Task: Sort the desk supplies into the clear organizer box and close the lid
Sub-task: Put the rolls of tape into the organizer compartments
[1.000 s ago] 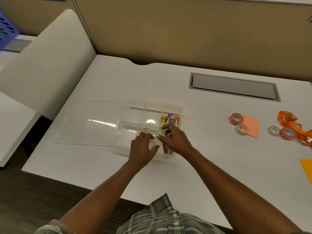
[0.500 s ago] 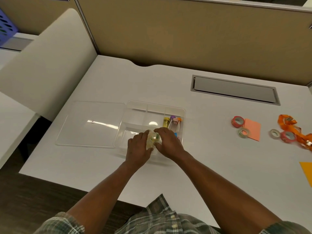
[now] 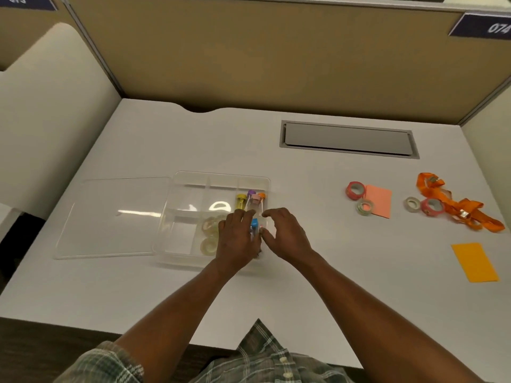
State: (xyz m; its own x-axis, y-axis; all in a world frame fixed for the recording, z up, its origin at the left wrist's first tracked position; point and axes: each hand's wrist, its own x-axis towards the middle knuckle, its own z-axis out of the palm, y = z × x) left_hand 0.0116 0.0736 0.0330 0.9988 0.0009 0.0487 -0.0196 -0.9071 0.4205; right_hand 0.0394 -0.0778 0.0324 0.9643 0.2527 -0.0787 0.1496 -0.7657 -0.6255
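Both hands hover over the open clear box (image 3: 213, 186) at tabletop (image 3: 276, 286) centre: left hand (image 3: 238, 239) loosely curled, right hand (image 3: 284, 233) spread. Tape rolls (image 3: 355, 190) lie at 3 o'clock.

The white rectangular desk (image 3: 304, 272) carries a clear plastic compartment box (image 3: 221, 179) left of centre, its flat clear lid (image 3: 110, 217) lying open toward the left edge. Near the right edge lie four small tape rolls (image 3: 355, 190), a pink paper note (image 3: 378, 200), a crumpled orange ribbon (image 3: 456, 205) and an orange paper rectangle (image 3: 474, 262). A grey hatch (image 3: 348, 139) sits near the far edge.
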